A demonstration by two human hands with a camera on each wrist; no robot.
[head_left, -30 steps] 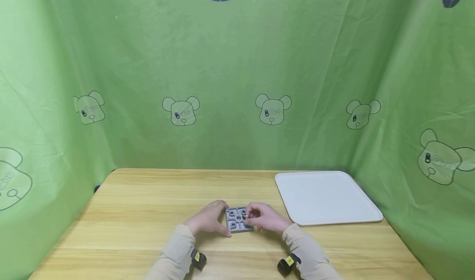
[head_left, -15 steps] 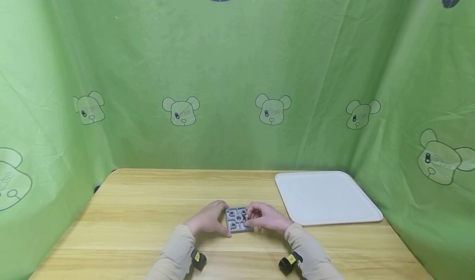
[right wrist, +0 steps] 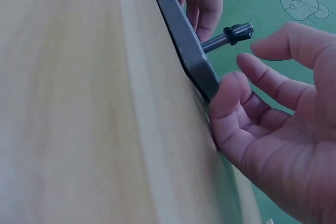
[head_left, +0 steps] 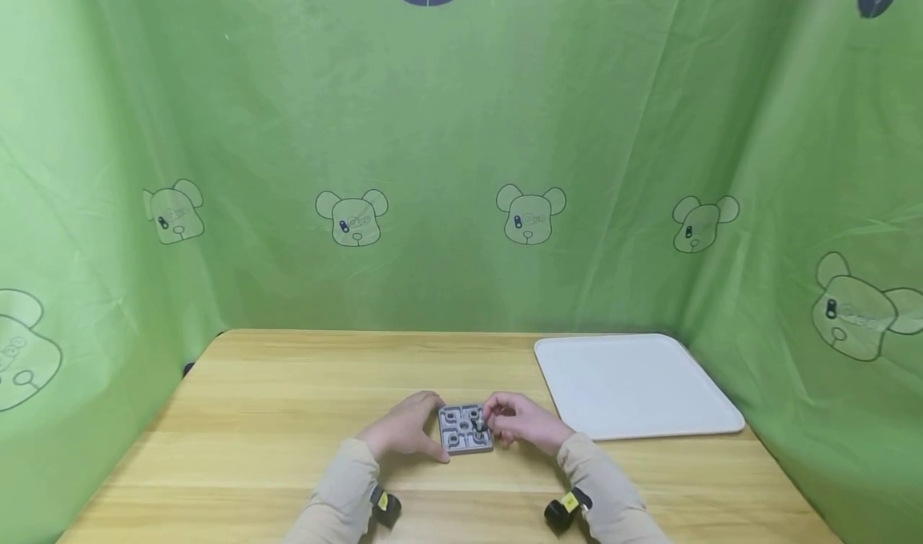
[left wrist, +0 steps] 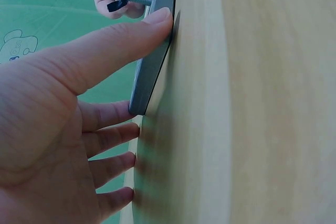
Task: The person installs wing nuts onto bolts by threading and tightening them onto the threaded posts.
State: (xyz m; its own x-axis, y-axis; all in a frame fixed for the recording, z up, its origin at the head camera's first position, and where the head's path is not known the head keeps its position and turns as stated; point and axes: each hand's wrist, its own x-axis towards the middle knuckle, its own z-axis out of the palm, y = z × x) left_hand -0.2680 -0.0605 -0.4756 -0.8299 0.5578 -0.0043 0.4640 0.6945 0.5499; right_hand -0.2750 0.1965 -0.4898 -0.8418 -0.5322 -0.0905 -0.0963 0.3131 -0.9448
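A square grey metal plate [head_left: 454,446] with recessed corners lies on the table between the hands. My left hand [head_left: 405,427] holds its left side, thumb on the near edge and a finger on the far edge. From the plate stands a threaded bolt [right wrist: 212,44], carrying a black wing nut [right wrist: 237,33] close to its free end. My right hand [head_left: 530,424] is beside the bolt; its thumb and index fingertips are a small gap from the wing nut in the right wrist view. The other right fingers are bent by the plate's corner, and whether they touch it is unclear.
A white rectangular tray [head_left: 638,384] sits at the back right of the wooden table [head_left: 288,368]. Green patterned cloth [head_left: 447,288] hangs behind and on both sides of the table. A small black device [head_left: 385,507] is strapped to each wrist.
My right hand has drawn slightly right, its fingertips coming off the wing nut, which shows more now. The left hand and the plate stay in place.
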